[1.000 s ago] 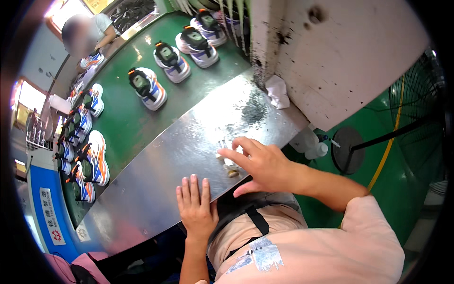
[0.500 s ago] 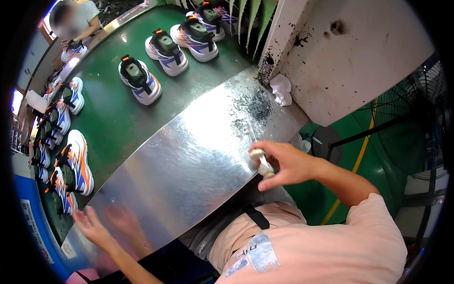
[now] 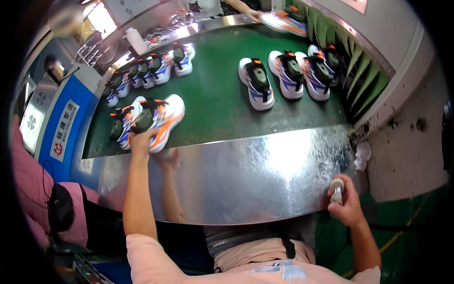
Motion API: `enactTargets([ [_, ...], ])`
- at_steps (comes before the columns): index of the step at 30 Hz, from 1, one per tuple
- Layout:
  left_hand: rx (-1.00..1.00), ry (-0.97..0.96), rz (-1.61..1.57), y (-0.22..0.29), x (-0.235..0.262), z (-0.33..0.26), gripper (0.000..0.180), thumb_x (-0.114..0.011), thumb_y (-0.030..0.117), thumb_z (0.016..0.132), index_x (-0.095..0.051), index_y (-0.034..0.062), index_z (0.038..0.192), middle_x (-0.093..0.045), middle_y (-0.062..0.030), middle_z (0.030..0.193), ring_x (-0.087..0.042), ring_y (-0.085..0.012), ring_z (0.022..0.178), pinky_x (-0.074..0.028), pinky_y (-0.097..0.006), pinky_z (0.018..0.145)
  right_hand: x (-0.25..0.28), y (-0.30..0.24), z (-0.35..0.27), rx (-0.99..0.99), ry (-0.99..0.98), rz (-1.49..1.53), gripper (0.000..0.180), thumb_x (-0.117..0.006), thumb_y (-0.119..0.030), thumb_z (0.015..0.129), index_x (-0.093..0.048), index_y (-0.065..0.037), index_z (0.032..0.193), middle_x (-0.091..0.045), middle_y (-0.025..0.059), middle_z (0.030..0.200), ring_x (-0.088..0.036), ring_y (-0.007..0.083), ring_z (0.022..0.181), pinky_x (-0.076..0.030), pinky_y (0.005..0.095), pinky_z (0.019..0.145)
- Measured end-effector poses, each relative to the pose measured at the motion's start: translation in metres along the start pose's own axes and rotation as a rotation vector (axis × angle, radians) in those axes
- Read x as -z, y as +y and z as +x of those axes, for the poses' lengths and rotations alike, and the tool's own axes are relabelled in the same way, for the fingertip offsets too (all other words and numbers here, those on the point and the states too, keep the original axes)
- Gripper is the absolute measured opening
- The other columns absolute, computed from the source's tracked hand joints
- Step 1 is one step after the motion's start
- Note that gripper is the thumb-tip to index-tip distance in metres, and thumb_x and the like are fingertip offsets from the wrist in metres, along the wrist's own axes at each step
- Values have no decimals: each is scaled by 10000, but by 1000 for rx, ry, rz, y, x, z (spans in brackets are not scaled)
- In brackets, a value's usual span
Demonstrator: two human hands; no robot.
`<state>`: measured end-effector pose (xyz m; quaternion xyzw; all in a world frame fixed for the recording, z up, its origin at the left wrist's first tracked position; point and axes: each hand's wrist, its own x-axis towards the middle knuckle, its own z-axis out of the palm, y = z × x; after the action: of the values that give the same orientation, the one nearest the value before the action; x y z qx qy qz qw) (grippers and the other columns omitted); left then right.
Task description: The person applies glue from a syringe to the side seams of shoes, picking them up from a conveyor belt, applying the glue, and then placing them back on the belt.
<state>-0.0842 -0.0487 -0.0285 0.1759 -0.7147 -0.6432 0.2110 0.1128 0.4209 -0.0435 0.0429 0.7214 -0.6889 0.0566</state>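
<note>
At the left of the green belt, my left hand [image 3: 141, 141] closes on the heel end of a white, orange and purple sneaker [image 3: 169, 124]. Another sneaker [image 3: 124, 124] stands close beside it, on its left. My right hand [image 3: 349, 204] is wrapped around a small hand tool [image 3: 336, 187] with an off-white handle and a thin pointed tip; its exact kind is unclear. The tool is held over the right end of the steel ledge [image 3: 246, 177], near a patch of black scrapings [image 3: 341, 158].
Several sneakers [image 3: 256, 85] stand at the right, before green strip curtains [image 3: 362, 71]; more [image 3: 158, 68] line the far left. A co-worker's hand [image 3: 255, 15] touches a sneaker [image 3: 283, 23] at the back. Crumpled white paper [image 3: 362, 156] lies by the right panel. A pink-clothed person [image 3: 71, 203] is at left.
The view has swung to the left. My left hand, formerly open over the ledge, has reached forward and taken hold of the sneaker. My right hand still holds the tool.
</note>
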Motion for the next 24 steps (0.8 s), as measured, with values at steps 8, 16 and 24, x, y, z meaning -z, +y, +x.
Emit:
enactTargets([
  [8, -173, 77, 109, -46, 5, -166, 639, -707, 23, 613, -413, 6, 1181, -539, -87, 1014, -533, -189, 899, -439, -306, 799, 12, 14, -2, 43, 22, 110, 686, -724, -64, 628, -353, -82, 1205, -479, 28, 949, -479, 92, 820, -417, 222, 691],
  [16, -777, -916, 554, 57, 9, -199, 752, -807, 137, 537, -460, 41, 1198, -511, -191, 1103, -499, -301, 1059, -415, -417, 868, 14, 9, -29, -20, -116, -113, 673, -757, -222, 663, -375, -73, 1196, -535, 26, 893, -484, 68, 695, -416, 197, 600],
  [24, -505, -1066, 959, 122, -62, -107, 600, -788, 119, 351, -600, -14, 904, -616, -152, 868, -591, -289, 854, -449, -315, 783, 12, -42, 27, -2, -67, 541, 647, -586, -521, 766, -366, -103, 1208, -513, 30, 920, -405, 32, 623, -322, 141, 486],
])
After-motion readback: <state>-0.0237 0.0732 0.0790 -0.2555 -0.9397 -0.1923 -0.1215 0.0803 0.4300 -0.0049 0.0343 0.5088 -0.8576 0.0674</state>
